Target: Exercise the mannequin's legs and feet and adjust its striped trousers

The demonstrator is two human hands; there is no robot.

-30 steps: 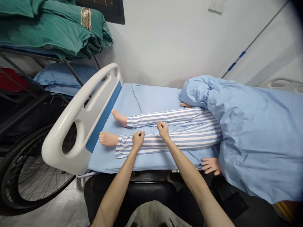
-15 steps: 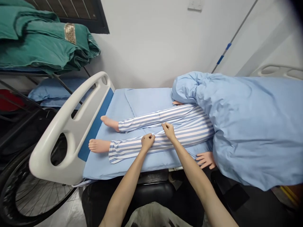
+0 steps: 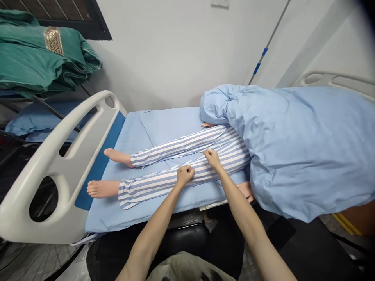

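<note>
A care manikin in blue-and-white striped trousers [image 3: 155, 183] lies on the bed, its two bare feet [image 3: 103, 189] pointing left. My left hand [image 3: 184, 175] is closed in a fist over the near trouser leg, around knee height. Farther up the same leg, my right hand [image 3: 212, 157] is also a fist, held near the inner thigh. Nothing shows in either fist. Whether the fists press on the cloth or hover just above it is hard to tell. A blue quilt [image 3: 301, 144] hides the manikin's upper body; one of its hands [image 3: 245, 190] shows beside my right forearm.
The bed's white footboard [image 3: 63, 171] rises at the left. Green folded bedding [image 3: 49, 58] lies on a rack at the back left. Against the wall stands a pole [image 3: 269, 41] with blue grips. A black seat [image 3: 187, 238] is below the near bed edge.
The view has shifted, so the bed and footboard appear farther left. Both fists remain at the near leg, now seen slightly closer toward the hip.
</note>
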